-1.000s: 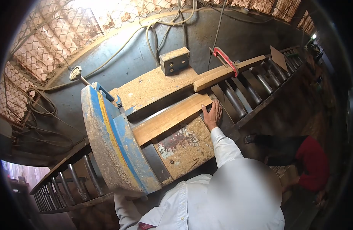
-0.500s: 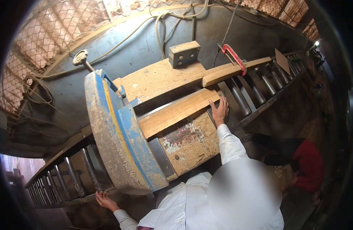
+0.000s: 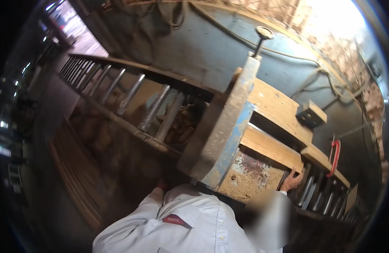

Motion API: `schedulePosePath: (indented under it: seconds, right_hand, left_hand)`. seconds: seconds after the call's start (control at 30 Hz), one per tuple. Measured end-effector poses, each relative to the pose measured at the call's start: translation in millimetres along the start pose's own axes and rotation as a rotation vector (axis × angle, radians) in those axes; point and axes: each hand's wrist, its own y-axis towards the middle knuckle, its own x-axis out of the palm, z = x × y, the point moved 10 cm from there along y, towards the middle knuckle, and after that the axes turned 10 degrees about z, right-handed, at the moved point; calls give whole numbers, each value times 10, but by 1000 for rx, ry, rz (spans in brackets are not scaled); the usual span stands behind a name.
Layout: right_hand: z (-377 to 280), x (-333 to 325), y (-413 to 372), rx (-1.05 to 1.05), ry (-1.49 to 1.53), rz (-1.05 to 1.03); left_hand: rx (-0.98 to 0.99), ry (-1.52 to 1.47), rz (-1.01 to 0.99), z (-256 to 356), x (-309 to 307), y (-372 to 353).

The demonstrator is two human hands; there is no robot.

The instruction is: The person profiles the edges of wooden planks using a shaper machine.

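My right hand [image 3: 291, 181] is at the right end of a wooden board [image 3: 272, 148], its fingers wrapped around the end. The board lies lengthwise on the machine bed, and its other end goes in under the blue machine head [image 3: 233, 141]. My left hand [image 3: 162, 184] hangs low beside my body, left of the machine head. It is dark and blurred, so its fingers do not show clearly. A worn chipboard panel [image 3: 249, 183] lies on the near side of the board.
A roller conveyor [image 3: 124, 97] runs off to the left, and more rollers [image 3: 314, 194] continue at right. A red clamp [image 3: 335, 158] grips a wooden guide strip [image 3: 323, 162]. A handwheel [image 3: 264, 33] tops the machine. Long planks [image 3: 74, 168] lie at lower left.
My view has swung left, so the machine sits further right. My left hand has come off the left roller frame's edge to my side. My right hand stays at the board's end.
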Motion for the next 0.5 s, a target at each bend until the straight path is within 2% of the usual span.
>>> schedulePosePath:
  seconds: [0.03,0.1,0.17,0.23,0.3,0.4,0.5]
  right_hand:
    - [-11,-13,-9,20,-12,-15]
    - [-93,-56,-11,33,10,-49]
    - [-151,-86,13,-75,28,14]
    - [-58,-15,44,-151,76,75]
    - [68,177,115,-274,242,63]
    - [-32,39,85,-195,135,67]
    - [357,317,165,-200,24,115]
  left_hand:
    - [23,-79,40,72,176,-84]
    - [36,-1,-49,114,445,-216]
    - [17,0,-127,147,623,-235]
    - [-41,-70,-185,114,633,-298]
    - [-44,-115,10,55,541,-237]
    - [-115,-18,-40,10,384,-249]
    - [-48,-31,-4,90,140,-315]
